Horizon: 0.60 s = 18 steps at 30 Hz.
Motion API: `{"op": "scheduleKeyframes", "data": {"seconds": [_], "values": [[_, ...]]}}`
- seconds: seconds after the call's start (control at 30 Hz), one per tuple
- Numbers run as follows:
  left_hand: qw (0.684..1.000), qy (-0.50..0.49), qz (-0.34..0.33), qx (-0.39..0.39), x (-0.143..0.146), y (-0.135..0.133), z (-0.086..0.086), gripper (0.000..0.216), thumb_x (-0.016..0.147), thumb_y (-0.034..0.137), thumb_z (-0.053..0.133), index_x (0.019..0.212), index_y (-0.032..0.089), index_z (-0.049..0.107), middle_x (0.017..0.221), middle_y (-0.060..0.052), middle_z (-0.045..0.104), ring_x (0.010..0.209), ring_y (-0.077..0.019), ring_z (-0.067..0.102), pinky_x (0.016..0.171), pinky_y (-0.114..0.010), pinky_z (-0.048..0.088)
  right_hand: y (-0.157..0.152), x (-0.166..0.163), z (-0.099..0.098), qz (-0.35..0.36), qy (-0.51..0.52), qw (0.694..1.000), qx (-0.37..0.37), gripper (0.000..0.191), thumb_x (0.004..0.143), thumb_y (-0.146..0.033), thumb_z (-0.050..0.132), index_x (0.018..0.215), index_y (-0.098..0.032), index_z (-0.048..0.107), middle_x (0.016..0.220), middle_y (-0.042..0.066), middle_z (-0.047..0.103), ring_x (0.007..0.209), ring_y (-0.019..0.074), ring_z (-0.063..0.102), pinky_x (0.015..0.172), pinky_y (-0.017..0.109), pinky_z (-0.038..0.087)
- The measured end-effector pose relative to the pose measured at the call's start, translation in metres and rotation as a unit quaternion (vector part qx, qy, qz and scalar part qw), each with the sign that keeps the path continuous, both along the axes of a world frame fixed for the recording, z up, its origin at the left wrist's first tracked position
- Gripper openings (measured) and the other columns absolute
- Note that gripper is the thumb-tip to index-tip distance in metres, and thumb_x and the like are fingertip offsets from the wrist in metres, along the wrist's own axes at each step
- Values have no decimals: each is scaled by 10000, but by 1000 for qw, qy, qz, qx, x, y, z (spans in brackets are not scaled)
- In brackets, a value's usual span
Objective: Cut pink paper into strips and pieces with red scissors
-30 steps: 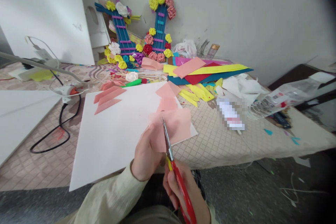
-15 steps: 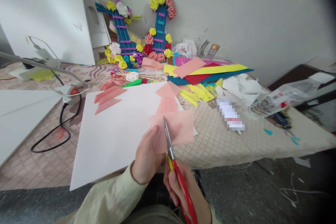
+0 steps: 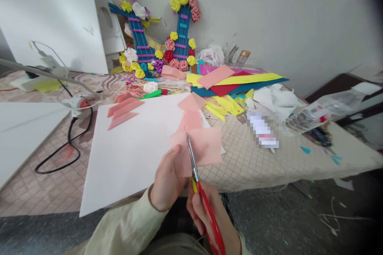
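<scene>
My left hand pinches the left part of a pink paper piece, thumb on top. My right hand is wrapped round red-handled scissors, with a bit of yellow at the pivot. Their blades lie across the pink paper, pointing away from me, and look closed or nearly so. Beyond the tips, more pink pieces rest on a white board. Folded pink strips lie at that board's far left. Some left-hand fingers are hidden under the paper.
Paper-flower guitar shapes lean on the wall. Coloured paper strips and yellow scraps lie at the back. On the right are white tissue, a blurred-out object and a clear plastic bag. A black cable loops at left.
Both hands stay nearly in place. The pink paper's right part has sunk slightly against the scissor blades; everything else looks the same.
</scene>
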<state>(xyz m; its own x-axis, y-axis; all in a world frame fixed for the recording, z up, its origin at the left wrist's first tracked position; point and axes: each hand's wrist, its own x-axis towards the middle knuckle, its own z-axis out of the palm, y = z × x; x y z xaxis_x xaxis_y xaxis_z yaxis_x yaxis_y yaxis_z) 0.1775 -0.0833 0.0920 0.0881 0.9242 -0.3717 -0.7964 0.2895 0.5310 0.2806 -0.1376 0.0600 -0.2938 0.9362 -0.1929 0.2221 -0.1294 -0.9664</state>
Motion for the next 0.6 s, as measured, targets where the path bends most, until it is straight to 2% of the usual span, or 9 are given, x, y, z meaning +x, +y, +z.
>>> {"op": "scheduleKeyframes", "data": {"seconds": [0.17,0.27,0.47,0.6], "values": [[995,-55,4,80,0,2,-4,292,848,278,463,1076,191,623,1140,-24,632,1191,-194,461,995,-279,367,-1,-1,-2,-6,17,999,-29,494,810,-665,286,695,-195,385,432,-95,300,321,42,255,369,213,223],[992,-74,-3,105,0,2,-4,345,869,278,431,1181,205,557,1243,-13,564,1230,-185,415,1021,-281,341,-2,-2,-2,-9,44,998,-47,505,793,-682,298,703,-192,380,457,-95,308,315,30,252,339,194,196],[994,-64,-11,88,1,1,-1,370,878,272,426,1230,200,515,1252,-18,557,1242,-185,400,1039,-280,324,-2,-4,1,-15,52,997,-62,501,777,-690,323,704,-197,372,429,-107,286,322,28,248,332,174,215],[995,-57,4,77,2,1,3,360,879,250,424,1219,188,525,1226,-21,578,1243,-169,397,1037,-258,322,-2,-5,0,-23,67,995,-75,504,761,-699,342,699,-199,364,441,-108,293,311,17,240,313,163,186]]}}
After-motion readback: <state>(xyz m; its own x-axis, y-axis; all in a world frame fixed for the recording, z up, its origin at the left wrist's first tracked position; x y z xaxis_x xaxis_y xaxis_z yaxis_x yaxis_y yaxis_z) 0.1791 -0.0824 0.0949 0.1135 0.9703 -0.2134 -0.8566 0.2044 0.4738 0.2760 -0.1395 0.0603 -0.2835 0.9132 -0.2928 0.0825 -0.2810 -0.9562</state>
